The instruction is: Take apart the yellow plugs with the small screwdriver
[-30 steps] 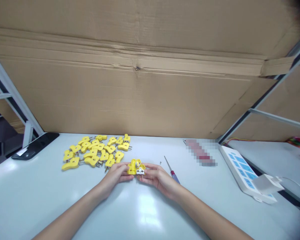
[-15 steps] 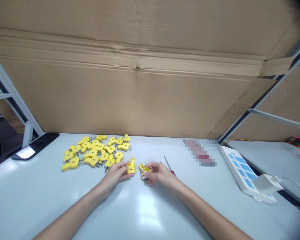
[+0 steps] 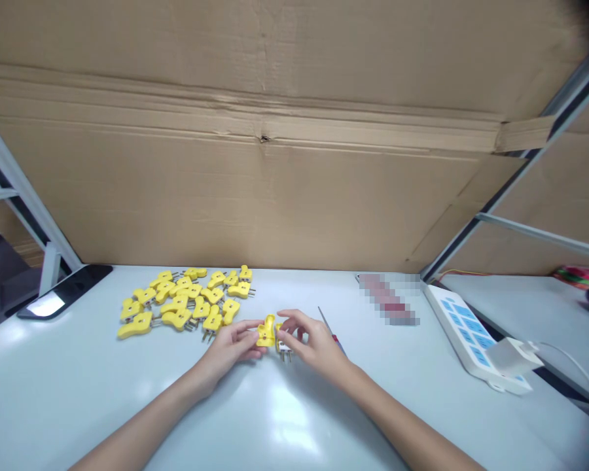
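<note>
My left hand (image 3: 234, 345) pinches a yellow plug cover half (image 3: 266, 332), its hollow inner side facing up. Close against it on the right, my right hand (image 3: 308, 338) grips a second yellow plug half with a white insert and metal prongs (image 3: 284, 352) pointing down toward me. The fingers partly hide this second piece. Both halves are held just above the table, edge to edge or nearly so; I cannot tell if they touch. Behind my right hand lies a screwdriver (image 3: 326, 320) with a thin shaft and a red and dark handle.
Several yellow plugs with metal prongs (image 3: 177, 318) lie in a loose group at the left back. A white power strip (image 3: 464, 327) with a white adapter (image 3: 513, 356) is on the right. A black phone-like slab (image 3: 66, 294) lies far left. Cardboard (image 3: 275, 203) walls the back.
The two plug halves have come together from a gap between my hands. The right-hand piece has turned so its prongs point down toward me. The view has shifted slightly.
</note>
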Demonstrator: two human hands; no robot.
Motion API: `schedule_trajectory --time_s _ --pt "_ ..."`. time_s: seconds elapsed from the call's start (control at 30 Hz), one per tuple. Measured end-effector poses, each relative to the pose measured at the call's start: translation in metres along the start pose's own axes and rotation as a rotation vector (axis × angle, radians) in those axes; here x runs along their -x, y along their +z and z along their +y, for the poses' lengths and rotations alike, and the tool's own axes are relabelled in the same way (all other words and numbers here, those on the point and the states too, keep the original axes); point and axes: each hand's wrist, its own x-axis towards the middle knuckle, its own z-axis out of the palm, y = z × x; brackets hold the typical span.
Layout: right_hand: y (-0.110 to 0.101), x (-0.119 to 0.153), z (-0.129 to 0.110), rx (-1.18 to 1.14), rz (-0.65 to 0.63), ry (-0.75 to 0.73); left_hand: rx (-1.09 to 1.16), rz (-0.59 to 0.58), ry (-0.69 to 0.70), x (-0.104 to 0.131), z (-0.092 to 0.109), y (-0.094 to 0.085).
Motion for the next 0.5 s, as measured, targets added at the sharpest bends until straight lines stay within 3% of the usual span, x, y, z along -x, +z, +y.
schedule_trajectory --time_s 0.17,0.3,0.4,0.5 --pt "0.009 0.004 -0.004 -0.112 -0.041 -0.001 -0.044 -0.039 0.041 0.003 -0.001 0.007" --pt "0.004 -0.003 0.003 -0.093 0.033 0.016 -0.072 -0.009 0.078 0.0 -0.002 0.006" --pt "-0.013 -0.023 0.015 0.082 0.149 0.056 -0.152 0.059 0.135 -0.007 -0.008 0.003" --pt "-0.032 -0.052 0.03 0.43 0.125 0.113 -0.296 0.065 0.218 -0.011 -0.015 0.0"
